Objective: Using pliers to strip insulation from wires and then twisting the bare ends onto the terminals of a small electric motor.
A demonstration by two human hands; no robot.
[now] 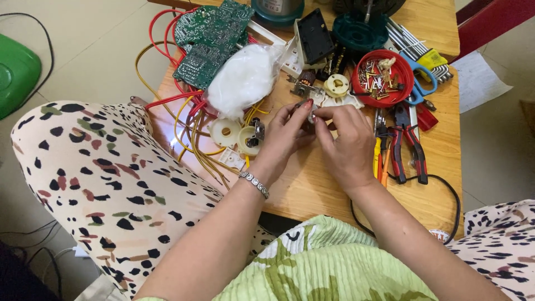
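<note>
Over the middle of a wooden table (440, 150), my left hand (284, 134) and my right hand (348, 142) meet, fingertips pinched together on a small whitish part (312, 116). The fingers hide most of that part. A beaded bracelet (254, 184) circles my left wrist. Just left of my left hand lie two round white plastic fittings (225, 132) among yellow and red wires (192, 139).
Green circuit boards (209, 42) and a white plastic bag (242, 78) lie at the back left. A red bowl of screws (383, 78), blue scissors, hex keys and red-handled pliers (409, 147) lie to the right. My patterned knee (95, 173) is at the left.
</note>
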